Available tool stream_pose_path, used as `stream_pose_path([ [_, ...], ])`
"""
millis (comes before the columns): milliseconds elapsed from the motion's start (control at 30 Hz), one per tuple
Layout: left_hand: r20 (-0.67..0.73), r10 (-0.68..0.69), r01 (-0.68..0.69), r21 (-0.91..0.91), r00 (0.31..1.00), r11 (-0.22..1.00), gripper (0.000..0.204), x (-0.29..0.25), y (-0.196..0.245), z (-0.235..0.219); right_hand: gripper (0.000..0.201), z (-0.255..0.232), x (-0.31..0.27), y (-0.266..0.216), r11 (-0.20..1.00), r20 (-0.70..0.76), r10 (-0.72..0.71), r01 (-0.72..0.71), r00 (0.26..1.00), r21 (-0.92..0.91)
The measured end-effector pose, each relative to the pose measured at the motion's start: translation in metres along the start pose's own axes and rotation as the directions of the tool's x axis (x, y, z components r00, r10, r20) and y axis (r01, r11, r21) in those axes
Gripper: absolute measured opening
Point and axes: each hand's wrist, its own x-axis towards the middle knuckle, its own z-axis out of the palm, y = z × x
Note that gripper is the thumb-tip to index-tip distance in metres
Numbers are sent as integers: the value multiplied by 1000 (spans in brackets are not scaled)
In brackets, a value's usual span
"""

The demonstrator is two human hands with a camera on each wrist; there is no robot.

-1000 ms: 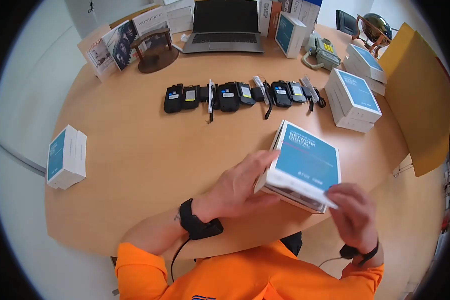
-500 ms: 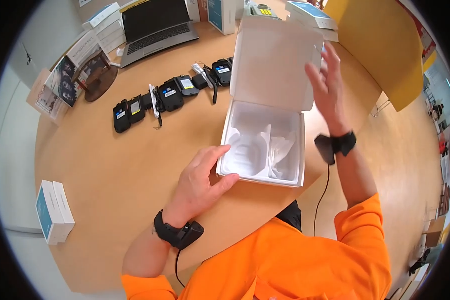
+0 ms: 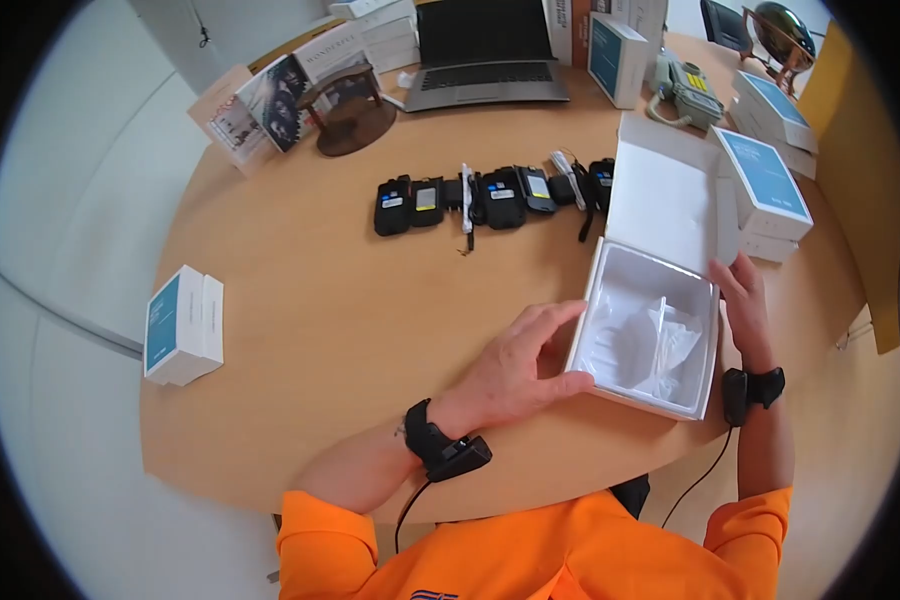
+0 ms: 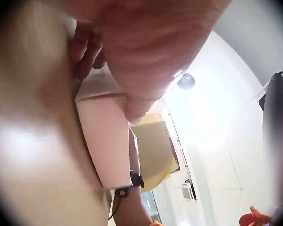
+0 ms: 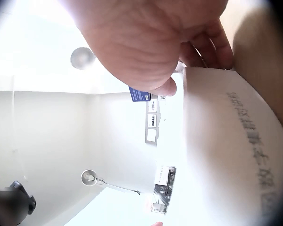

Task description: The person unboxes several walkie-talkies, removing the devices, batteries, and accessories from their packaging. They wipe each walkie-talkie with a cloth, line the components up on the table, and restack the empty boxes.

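An open white box (image 3: 638, 401) stands near the table's front edge, its lid (image 3: 662, 195) raised away from the person. Inside, a white moulded tray (image 3: 615, 338) has a clear plastic bag (image 3: 678, 343) in its right part. The left hand (image 3: 510, 368) holds the box's left side and near corner between thumb and fingers; in the left wrist view this hand (image 4: 153, 47) lies over the box wall (image 4: 105, 139). At the right side, the right hand (image 3: 750, 312) grips the far corner; the right wrist view shows its thumb and fingers (image 5: 206, 51) around the printed box (image 5: 221, 117).
Black devices (image 3: 503, 200) with batteries and cables lie in a row behind the box. Blue-labelled boxes stand at left (image 3: 182, 330) and right (image 3: 768, 185). Farther back are a laptop (image 3: 485, 85), a telephone (image 3: 688, 92), a wooden stand (image 3: 355, 128) and upright cards (image 3: 273, 100).
The box's lid has swung from closed to raised, showing the inside. The right hand has come down from beside the lid onto the box's right side. The head view has shifted.
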Motion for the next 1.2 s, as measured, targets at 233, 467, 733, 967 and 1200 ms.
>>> stream_pose_path([
  [233, -423, -337, 249, -249, 841, 936, 30, 26, -61, -91, 50, 3, 6, -9, 997, -280, 46, -26, 959, 76],
  [467, -705, -243, 587, 294, 666, 754, 47, 78, -141, -202, 36, -13, 1, -6, 964, -364, -199, 248, 910, 93],
  [733, -577, -385, 507, 59, 720, 860, 44, 94, -176, -207, 29, -2, -25, -50, 930, -297, -349, 367, 889, 7],
  [967, -580, -545, 310, -459, 605, 833, 27, 43, -166, -205, 20, 62, -36, -143, 864, 212, -451, 484, 867, -141],
  [1200, -326, -554, -38, -883, 766, 468, 30, -59, -112, -187, 33, 218, 40, -187, 549, 623, -345, 689, 703, -474],
])
